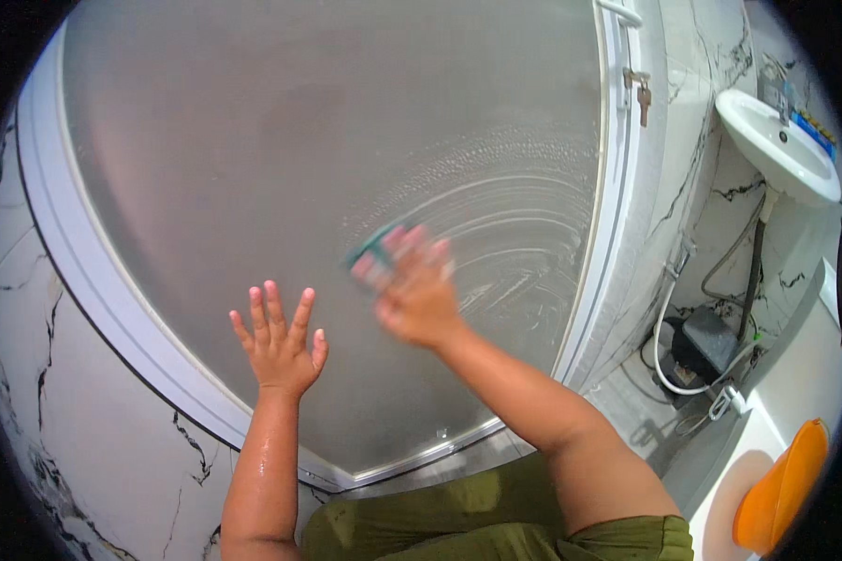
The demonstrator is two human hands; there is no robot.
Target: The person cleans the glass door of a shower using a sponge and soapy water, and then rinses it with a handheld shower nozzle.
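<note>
My right hand [417, 291] grips a green scrubbing pad or sponge [375, 252] against the frosted panel of a door [252, 175]; motion blurs both the hand and the pad. Curved streaks of white suds [505, 210] spread over the panel to the right of the pad, with small bubbles along their upper edge. Left of it, my left hand [281, 343] rests with fingers spread, palm toward the panel and holding nothing. The left forearm looks wet.
White framing with a lock and hanging keys [643, 102] edges the door's right side. A washbasin [779, 144], a dark pump-like device [702, 343], a hose [663, 336] and an orange plastic vessel [782, 491] are at right. Marble-patterned wall tiles [112, 393] flank the left.
</note>
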